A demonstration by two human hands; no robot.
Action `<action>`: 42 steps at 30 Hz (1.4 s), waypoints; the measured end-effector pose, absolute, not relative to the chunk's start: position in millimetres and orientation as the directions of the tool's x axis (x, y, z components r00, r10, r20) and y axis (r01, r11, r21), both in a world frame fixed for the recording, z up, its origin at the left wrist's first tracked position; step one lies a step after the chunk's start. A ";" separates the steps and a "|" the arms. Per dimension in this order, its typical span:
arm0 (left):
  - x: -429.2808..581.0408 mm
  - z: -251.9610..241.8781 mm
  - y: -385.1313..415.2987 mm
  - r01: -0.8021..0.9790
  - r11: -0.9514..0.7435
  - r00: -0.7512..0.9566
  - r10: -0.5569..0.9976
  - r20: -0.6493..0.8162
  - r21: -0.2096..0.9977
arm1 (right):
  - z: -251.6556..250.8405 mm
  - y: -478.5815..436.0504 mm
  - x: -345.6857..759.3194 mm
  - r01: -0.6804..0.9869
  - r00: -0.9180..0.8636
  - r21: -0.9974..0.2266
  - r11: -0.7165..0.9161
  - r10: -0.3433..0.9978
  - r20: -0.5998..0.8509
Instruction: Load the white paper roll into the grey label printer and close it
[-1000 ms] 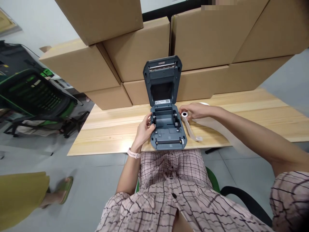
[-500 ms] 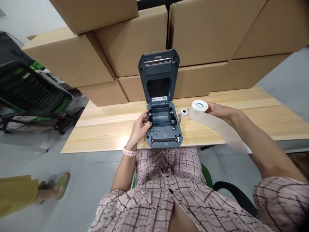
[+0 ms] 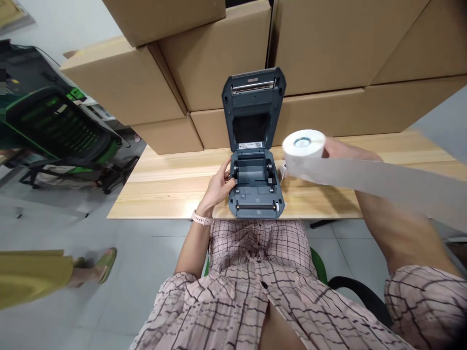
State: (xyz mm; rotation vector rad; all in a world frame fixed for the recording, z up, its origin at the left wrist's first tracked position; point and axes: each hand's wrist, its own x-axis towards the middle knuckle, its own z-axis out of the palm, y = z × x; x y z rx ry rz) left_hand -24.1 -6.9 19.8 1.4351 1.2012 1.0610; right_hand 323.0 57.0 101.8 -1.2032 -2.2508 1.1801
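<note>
A dark grey label printer [image 3: 251, 199] stands on the wooden table with its lid [image 3: 251, 107] tilted up and its inside bare. My left hand [image 3: 218, 187] grips the printer's left wall, the thumb over the rim near the roll holder. Above the table, to the right of the printer, my right hand [image 3: 346, 148] holds a large roll of white labels [image 3: 303, 146]. Most of the right fingers are hidden behind the roll. A long loose strip [image 3: 383, 182] trails from it to the right, across my forearm. The small white roll beside the printer is mostly covered by the large one.
Stacked cardboard boxes [image 3: 219, 63] line the back of the wooden table [image 3: 164, 194], close behind the raised lid. On the left stands a black and green office chair [image 3: 65, 136]. A person's sandalled foot [image 3: 104, 267] shows at lower left.
The label roll in my right hand has come up nearer the camera, and its strip now swings out further right. My left hand stays on the printer. The view has shifted slightly.
</note>
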 end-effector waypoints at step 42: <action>-22.1 4.2 -8.4 0.114 -0.137 0.075 0.989 0.129 0.984 | 59.4 -0.5 283.9 0.312 -0.903 -0.641 0.702 0.429 0.030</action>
